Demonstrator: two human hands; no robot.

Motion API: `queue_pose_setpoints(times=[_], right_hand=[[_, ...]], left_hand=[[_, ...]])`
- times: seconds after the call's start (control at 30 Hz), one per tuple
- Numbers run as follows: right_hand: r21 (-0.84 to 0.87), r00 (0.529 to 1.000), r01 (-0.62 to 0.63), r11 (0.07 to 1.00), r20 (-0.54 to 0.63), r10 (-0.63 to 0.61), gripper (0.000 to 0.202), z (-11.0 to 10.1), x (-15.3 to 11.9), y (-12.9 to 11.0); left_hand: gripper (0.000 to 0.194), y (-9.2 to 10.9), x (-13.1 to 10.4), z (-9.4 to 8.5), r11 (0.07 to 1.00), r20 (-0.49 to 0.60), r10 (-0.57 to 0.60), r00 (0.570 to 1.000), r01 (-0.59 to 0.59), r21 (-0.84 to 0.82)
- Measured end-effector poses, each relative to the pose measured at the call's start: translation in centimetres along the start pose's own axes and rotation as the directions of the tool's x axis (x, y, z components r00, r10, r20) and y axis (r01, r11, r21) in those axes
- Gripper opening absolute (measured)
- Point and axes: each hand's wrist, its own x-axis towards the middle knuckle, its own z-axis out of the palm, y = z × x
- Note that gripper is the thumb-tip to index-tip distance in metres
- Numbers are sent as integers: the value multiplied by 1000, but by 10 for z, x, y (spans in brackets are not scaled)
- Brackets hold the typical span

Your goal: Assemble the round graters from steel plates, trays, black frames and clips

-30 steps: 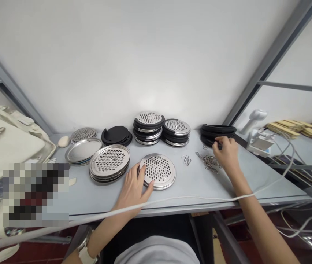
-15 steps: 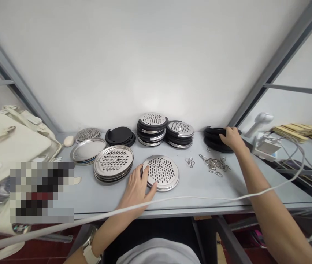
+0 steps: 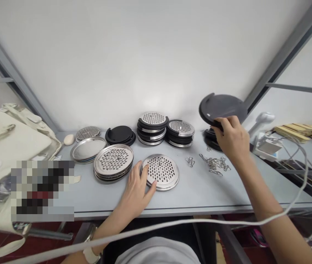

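- Up on my right, the right hand has the black disc pinched by its near edge, thumb and fingers firm on it, the disc tilted and blurred a little, well clear of the table.
- Beneath it I see the black stack, partly hidden behind that hand.
- Over to the left hand: fingers spread, forefinger and thumb touching the left side of the grater; I can't tell whether they grip or only rest.
- And the grater lies flat near the front edge, holes facing up, right in the middle of my view.
- Between the grater and my right forearm sit the hooks, a loose metal heap, with a smaller cluster just beside the grater.
- Left of the left hand, a pile of graters; behind it, the trays and more black discs.
- By the wall, two stacks of graters in black holders: the tall one and the shorter one, side by side.
- A white cable sweeps across the foreground, over both forearms.
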Motion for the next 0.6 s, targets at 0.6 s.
queue_pose_setpoints(times=[0.6], right_hand=[[468, 850, 387, 794, 152, -504, 35, -22, -122, -149]], left_hand=[[33, -3, 4, -12, 733, 32, -253, 967, 213, -646]])
